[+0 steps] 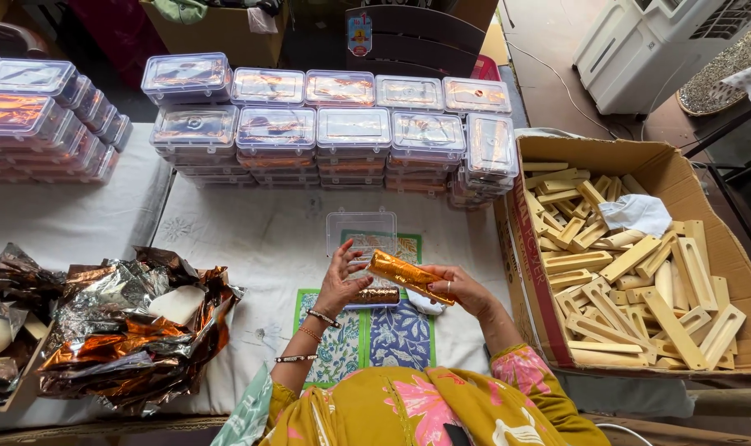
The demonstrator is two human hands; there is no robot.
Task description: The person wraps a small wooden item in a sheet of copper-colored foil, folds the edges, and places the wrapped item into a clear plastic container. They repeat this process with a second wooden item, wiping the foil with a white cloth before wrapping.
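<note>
My right hand [466,289] holds a long bar wrapped in shiny orange foil [408,276], tilted across the space between my hands. My left hand [341,279] touches the bar's upper left end with spread fingers. Under the hands lies a second foil-wrapped piece [378,295] in the base of a clear plastic box, whose open lid [360,230] lies flat behind it. The box rests on a printed blue and green cloth mat [396,334].
Stacks of closed clear plastic boxes [350,132] line the back of the white table, with more at the far left [41,116]. A cardboard carton of pale wooden pieces [631,264] stands to the right. Crumpled foil sheets [127,330] lie left.
</note>
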